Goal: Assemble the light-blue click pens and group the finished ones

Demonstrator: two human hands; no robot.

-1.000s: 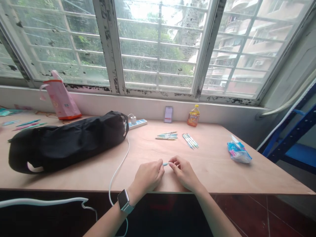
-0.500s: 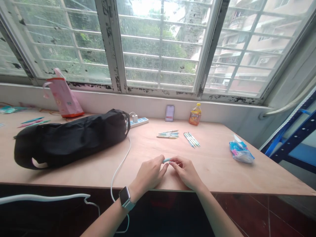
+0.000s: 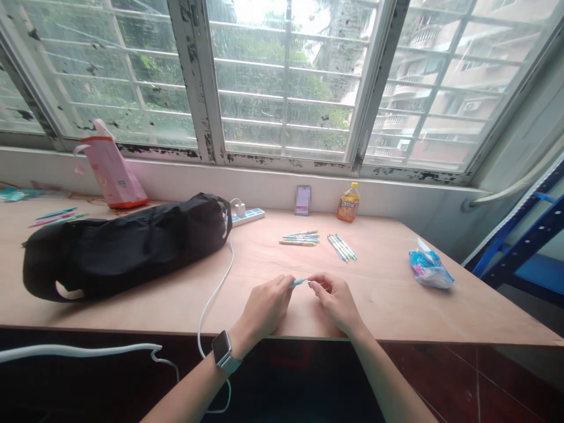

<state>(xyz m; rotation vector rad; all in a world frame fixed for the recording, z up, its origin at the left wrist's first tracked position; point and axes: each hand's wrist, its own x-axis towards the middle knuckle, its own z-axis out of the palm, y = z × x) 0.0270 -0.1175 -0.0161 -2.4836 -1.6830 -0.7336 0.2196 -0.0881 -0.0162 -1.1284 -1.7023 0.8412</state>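
Over the plywood desktop (image 3: pixel 388 302), your left hand (image 3: pixel 264 308) pinches a short pale-blue pen part (image 3: pixel 298 282) at its fingertips. Your right hand (image 3: pixel 337 302) curls just beside its tip, contents impossible to tell. Keep that pinch steady and the tip level. Since the earlier frame, your hands have drawn slightly apart.

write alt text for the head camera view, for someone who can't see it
Two bare hands work over a plywood desk below a barred window: the left hand pinches a slim pale blue pen, pointing toward the right hand. Two groups of pens lie ahead, with a black bag to the left.
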